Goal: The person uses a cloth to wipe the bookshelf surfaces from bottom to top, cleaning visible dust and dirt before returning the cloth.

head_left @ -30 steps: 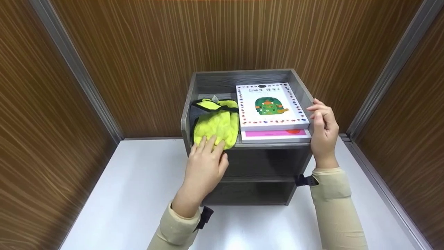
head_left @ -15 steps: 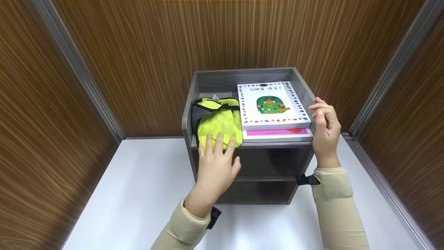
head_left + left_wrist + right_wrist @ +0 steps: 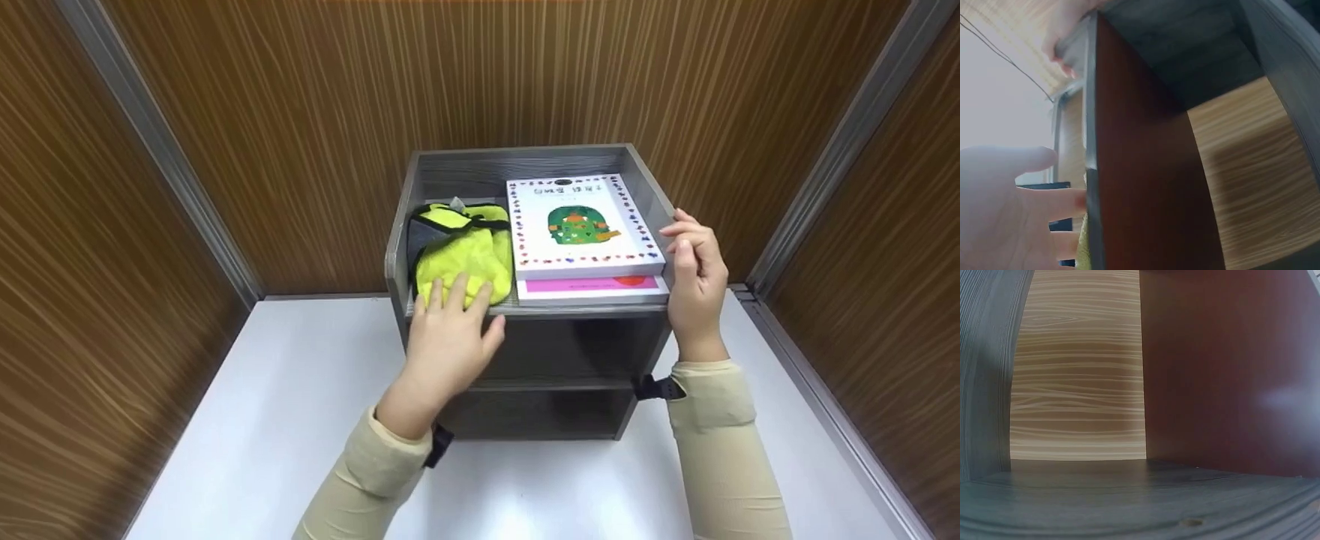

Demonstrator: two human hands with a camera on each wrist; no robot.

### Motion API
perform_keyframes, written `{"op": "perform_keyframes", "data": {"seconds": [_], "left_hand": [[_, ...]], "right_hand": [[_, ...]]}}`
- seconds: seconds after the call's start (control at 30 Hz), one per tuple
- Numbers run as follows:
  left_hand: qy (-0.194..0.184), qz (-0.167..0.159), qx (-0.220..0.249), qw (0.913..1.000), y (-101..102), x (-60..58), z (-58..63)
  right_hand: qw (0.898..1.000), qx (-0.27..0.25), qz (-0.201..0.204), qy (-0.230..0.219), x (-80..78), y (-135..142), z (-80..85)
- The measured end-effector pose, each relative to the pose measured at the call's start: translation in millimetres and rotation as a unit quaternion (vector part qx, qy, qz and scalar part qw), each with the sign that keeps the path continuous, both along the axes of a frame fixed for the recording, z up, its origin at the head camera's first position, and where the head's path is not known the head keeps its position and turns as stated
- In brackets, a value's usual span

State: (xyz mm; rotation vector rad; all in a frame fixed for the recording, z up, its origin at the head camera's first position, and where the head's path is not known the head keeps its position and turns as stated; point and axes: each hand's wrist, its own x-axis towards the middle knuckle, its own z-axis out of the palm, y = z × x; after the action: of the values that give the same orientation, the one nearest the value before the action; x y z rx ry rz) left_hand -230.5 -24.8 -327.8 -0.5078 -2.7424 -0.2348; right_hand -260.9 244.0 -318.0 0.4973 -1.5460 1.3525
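Note:
A small grey wood-grain shelf unit [image 3: 400, 232] stands ahead of me. A folded yellow-green plush cloth [image 3: 469, 259] with black edging lies on the left of its top tier. My left hand [image 3: 446, 345] rests its spread, nearly straight fingers on the cloth's front part. With curled fingers my right hand [image 3: 699, 289] holds the top edge of the right side panel. Beside the cloth is a white picture book [image 3: 585, 225] with a green figure, stacked on a pink-and-white book [image 3: 592, 289]. In the left wrist view, the left hand [image 3: 1010, 208] reaches over the top board.
The shelf unit stands on a white table [image 3: 300, 390] against a brown wood-grain back wall [image 3: 487, 75]. Similar side walls with grey metal corner strips [image 3: 169, 157] close in left and right. Lower tiers [image 3: 555, 352] are open to the front.
The cloth's front end, which hung at the top tier's front edge, now lies farther in. My left hand shifted right, then back left and slightly forward. The right hand kept its hold.

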Motion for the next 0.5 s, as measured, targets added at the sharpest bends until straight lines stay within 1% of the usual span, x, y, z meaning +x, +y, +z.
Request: {"op": "perform_keyframes", "data": {"seconds": [0.13, 0.3, 0.5], "left_hand": [[-0.024, 0.0, 0.005, 0.9997, -5, -15.3, 4.1], [-0.057, 0.0, 0.015, 0.9983, -5, -34.5, 8.4], [-0.1, 0.02, 0.038, 0.994, -1, -56.1, 13.1]], "right_hand": [[1.0, 0.003, 0.0, -0.005, -0.1, -1, -1.4], [1.0, 0.001, 0.0, -0.008, 0.7, 0, -0.5], [1.0, 0.0, 0.002, -0.004, 0.7, 0, -0.5]]}}
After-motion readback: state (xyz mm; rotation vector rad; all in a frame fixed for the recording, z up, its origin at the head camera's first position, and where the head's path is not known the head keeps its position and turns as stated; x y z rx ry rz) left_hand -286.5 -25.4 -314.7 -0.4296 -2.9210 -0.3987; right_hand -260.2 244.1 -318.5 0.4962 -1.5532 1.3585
